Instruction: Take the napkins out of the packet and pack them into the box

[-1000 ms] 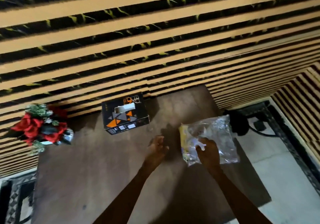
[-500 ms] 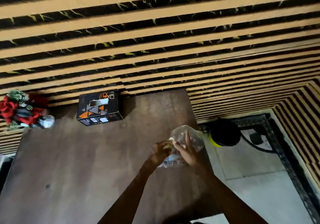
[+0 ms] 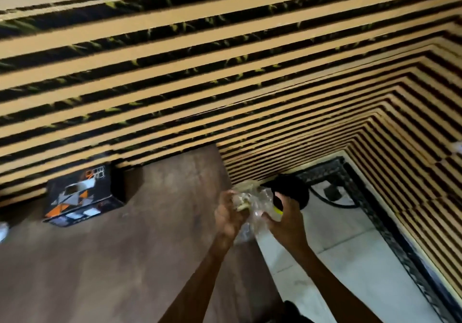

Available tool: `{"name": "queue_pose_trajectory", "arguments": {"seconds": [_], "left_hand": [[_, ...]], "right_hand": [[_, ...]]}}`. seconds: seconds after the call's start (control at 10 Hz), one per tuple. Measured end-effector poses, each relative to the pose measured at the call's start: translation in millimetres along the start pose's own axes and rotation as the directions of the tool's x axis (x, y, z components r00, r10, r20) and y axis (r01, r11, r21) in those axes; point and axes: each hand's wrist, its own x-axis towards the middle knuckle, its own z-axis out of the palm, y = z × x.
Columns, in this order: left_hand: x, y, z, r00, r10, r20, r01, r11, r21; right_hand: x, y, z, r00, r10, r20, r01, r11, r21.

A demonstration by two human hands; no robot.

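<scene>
I saw both hands raised above the right-hand edge of the brown wooden table, with the crumpled clear plastic packet held up between them. The left hand had its fingers curled around the packet's left side, where a pale yellowish wad of napkins showed through the plastic by the thumb. The right hand gripped the packet's right side, thumb pressed onto the plastic and the other fingers wrapped behind it. Motion blur kept me from telling whether any fingertip had got inside the opening.

The black cardboard box with orange, grey and white triangles sat on the table well to the left of the hands, up against the tan-and-black striped wall. A pale rectangular patch showed on its top face; I could not tell whether that was an opening.

Beyond the packet, on the white tiled floor, stood a round black object with a yellow rim, with a dark cable running from it toward the wall corner.
</scene>
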Motion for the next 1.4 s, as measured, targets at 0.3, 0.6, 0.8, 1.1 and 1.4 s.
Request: {"name": "queue_pose_trajectory", "arguments": {"seconds": [0.3,0.6,0.8,1.1,1.4], "left_hand": [[31.3,56.6,156.7,0.789,-0.327,0.520,0.399,0.916,-0.029],[178.6,-28.6,312.0,0.668,-0.322,0.670,0.386,0.921,0.058],[259.2,-153.4,418.9,0.877,-0.465,0.117,0.471,0.882,-0.025],[324.9,-354.4,480.9,0.867,-0.490,0.090,0.482,0.871,0.095],[342.5,-412.7,490.2,0.896,-0.442,0.048,0.437,0.894,0.097]], "right_hand": [[89.4,71.5,-95.6,0.962,0.202,0.182,-0.262,0.868,0.422],[291.6,233.8,-110.4,0.958,0.208,0.198,-0.230,0.969,0.094],[412.4,362.8,-20.1,0.941,0.317,0.123,-0.295,0.941,-0.169],[529.2,523.9,152.6,0.980,0.127,0.155,-0.060,0.924,-0.378],[566.9,555.6,173.8,0.716,0.099,0.691,0.249,0.889,-0.385]]}}
